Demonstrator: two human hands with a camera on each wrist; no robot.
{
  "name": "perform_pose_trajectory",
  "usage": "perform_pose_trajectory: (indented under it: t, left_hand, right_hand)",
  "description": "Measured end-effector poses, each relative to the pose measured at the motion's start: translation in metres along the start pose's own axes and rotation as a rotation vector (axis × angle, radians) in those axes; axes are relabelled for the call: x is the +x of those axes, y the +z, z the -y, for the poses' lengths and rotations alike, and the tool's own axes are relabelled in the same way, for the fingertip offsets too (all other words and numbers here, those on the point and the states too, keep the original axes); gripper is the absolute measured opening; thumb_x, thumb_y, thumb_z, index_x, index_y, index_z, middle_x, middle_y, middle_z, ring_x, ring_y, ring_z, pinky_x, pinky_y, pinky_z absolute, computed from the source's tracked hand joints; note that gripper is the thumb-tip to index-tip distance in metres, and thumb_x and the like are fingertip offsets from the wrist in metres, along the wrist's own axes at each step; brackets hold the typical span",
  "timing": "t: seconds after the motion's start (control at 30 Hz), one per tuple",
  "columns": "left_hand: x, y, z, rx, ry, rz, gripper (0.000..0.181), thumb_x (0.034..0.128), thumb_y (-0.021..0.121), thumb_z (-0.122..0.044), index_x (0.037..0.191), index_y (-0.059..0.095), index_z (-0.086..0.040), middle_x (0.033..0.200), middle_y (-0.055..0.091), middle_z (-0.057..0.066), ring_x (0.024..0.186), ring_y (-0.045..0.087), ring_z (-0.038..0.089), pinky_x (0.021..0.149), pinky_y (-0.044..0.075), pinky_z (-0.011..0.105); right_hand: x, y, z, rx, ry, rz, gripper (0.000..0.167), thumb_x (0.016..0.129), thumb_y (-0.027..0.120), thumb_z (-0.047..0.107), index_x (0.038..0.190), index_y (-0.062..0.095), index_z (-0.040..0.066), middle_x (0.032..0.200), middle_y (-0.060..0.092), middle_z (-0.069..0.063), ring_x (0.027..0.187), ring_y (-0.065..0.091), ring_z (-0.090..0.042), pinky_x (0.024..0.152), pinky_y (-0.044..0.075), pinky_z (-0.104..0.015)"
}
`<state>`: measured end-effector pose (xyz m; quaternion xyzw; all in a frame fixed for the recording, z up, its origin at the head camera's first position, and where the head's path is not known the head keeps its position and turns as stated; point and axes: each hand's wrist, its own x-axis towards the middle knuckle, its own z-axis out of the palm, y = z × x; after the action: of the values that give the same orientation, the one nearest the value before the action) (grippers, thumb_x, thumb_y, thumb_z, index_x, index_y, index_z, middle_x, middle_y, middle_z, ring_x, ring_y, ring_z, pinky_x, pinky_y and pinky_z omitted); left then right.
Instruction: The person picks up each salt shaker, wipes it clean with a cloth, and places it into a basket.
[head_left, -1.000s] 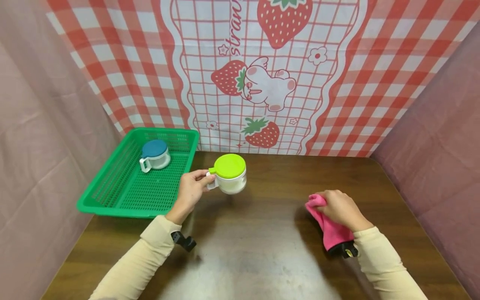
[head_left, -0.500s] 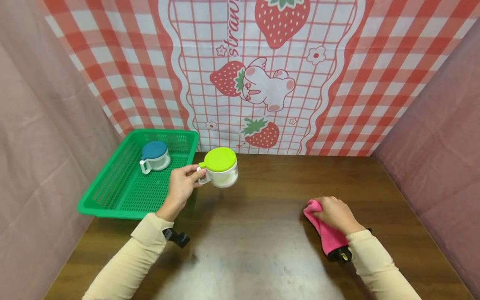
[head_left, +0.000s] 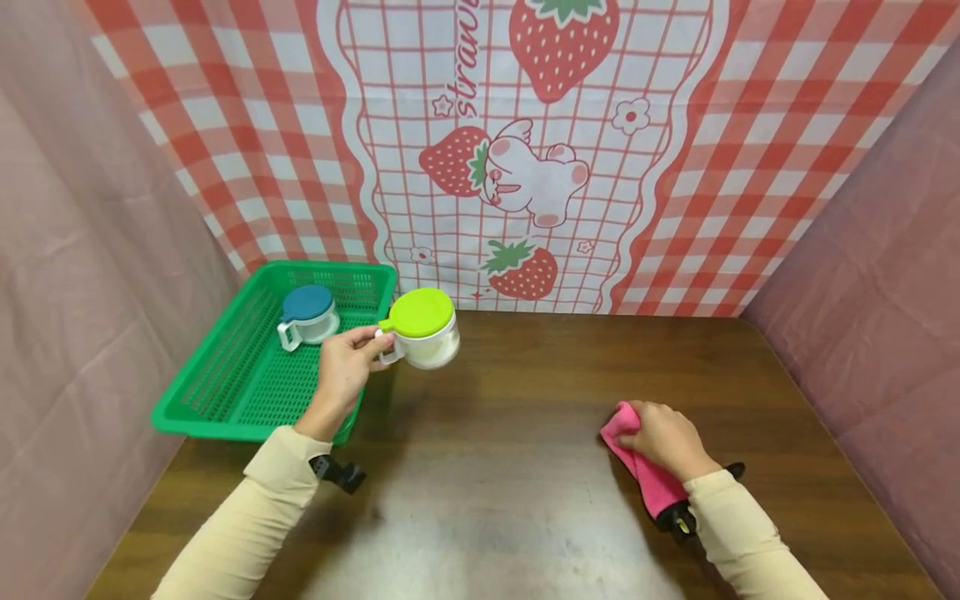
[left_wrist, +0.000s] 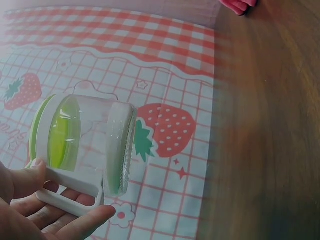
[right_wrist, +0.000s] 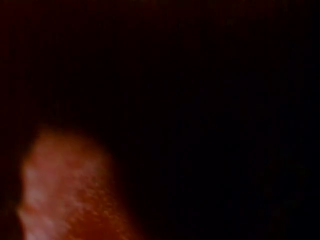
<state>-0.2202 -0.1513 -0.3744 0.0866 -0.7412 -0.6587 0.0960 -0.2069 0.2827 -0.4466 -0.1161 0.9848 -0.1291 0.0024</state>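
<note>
My left hand (head_left: 347, 371) grips the white handle of a clear seasoning jar (head_left: 429, 348) with a lime-green lid. In the head view the jar is held over the table just right of the green basket. The left wrist view shows the thumb and fingers around its handle (left_wrist: 75, 187), with some pale content inside the jar. At the right, my right hand (head_left: 667, 437) holds a bunched pink cloth (head_left: 651, 483) low over the table; whether the cloth touches the wood is unclear. The right wrist view is nearly all dark, with only a blurred reddish patch.
A green perforated basket (head_left: 217, 429) stands at the left rear of the wooden table (head_left: 510, 467). Inside it sits a similar jar with a blue lid (head_left: 308, 302). Behind the table hangs a red-checked strawberry cloth (head_left: 540, 175), and pink drapes (head_left: 862, 275) close off both sides.
My left hand has carried the green-lidded jar leftward and slightly away from me, toward the basket. The right hand with the pink cloth has shifted slightly left and nearer.
</note>
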Motion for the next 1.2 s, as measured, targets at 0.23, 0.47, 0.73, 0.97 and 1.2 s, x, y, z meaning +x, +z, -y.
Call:
perform_pose_trajectory:
  t: [0.23, 0.47, 0.73, 0.97, 1.2]
  left_hand:
    - [0.002, -0.006, -0.001, 0.004, -0.018, -0.014, 0.032, 0.0929, 0.065, -0.011, 0.117, 0.064, 0.01, 0.099, 0.072, 0.01, 0.08, 0.066, 0.004, 0.066, 0.058, 0.022]
    - [0.005, -0.013, -0.005, 0.019, -0.008, -0.022, 0.034, 0.0929, 0.065, -0.012, 0.119, 0.063, 0.01, 0.11, 0.069, 0.018, 0.082, 0.067, 0.004, 0.068, 0.058, 0.023]
    - [0.01, -0.025, -0.007, 0.02, 0.009, -0.039, 0.036, 0.0932, 0.065, -0.014, 0.121, 0.063, 0.01, 0.105, 0.069, 0.01, 0.076, 0.064, -0.005, 0.068, 0.058, 0.023]
    - [0.013, -0.036, -0.008, 0.054, 0.037, -0.047, 0.037, 0.0941, 0.064, -0.018, 0.122, 0.064, 0.007, 0.105, 0.071, 0.006, 0.079, 0.064, -0.007, 0.069, 0.058, 0.021]
    - [0.015, -0.045, -0.01, 0.055, 0.032, -0.073, 0.037, 0.0934, 0.065, -0.017, 0.12, 0.064, 0.009, 0.088, 0.067, -0.01, 0.077, 0.064, -0.006, 0.067, 0.058, 0.02]
  right_hand:
    - [0.0, 0.002, -0.002, -0.032, -0.021, -0.014, 0.052, 0.071, 0.084, 0.031, 0.106, 0.064, -0.001, 0.092, 0.069, -0.02, 0.076, 0.064, -0.034, 0.064, 0.05, -0.051]
    - [0.001, 0.0, -0.005, -0.042, -0.057, 0.017, 0.075, 0.07, 0.084, 0.035, 0.124, 0.056, -0.01, 0.11, 0.064, -0.029, 0.097, 0.063, -0.044, 0.081, 0.051, -0.057]
    - [-0.006, -0.013, -0.007, -0.034, -0.017, 0.068, 0.09, 0.069, 0.084, 0.045, 0.129, 0.05, -0.013, 0.118, 0.06, -0.032, 0.105, 0.059, -0.046, 0.083, 0.05, -0.059]
    - [-0.007, -0.013, -0.008, -0.062, 0.01, 0.074, 0.08, 0.071, 0.083, 0.038, 0.122, 0.052, -0.015, 0.112, 0.061, -0.032, 0.101, 0.06, -0.046, 0.082, 0.05, -0.058]
    - [-0.008, -0.008, -0.009, -0.057, 0.047, 0.131, 0.089, 0.07, 0.084, 0.038, 0.127, 0.046, -0.019, 0.118, 0.057, -0.035, 0.107, 0.057, -0.048, 0.087, 0.049, -0.058]
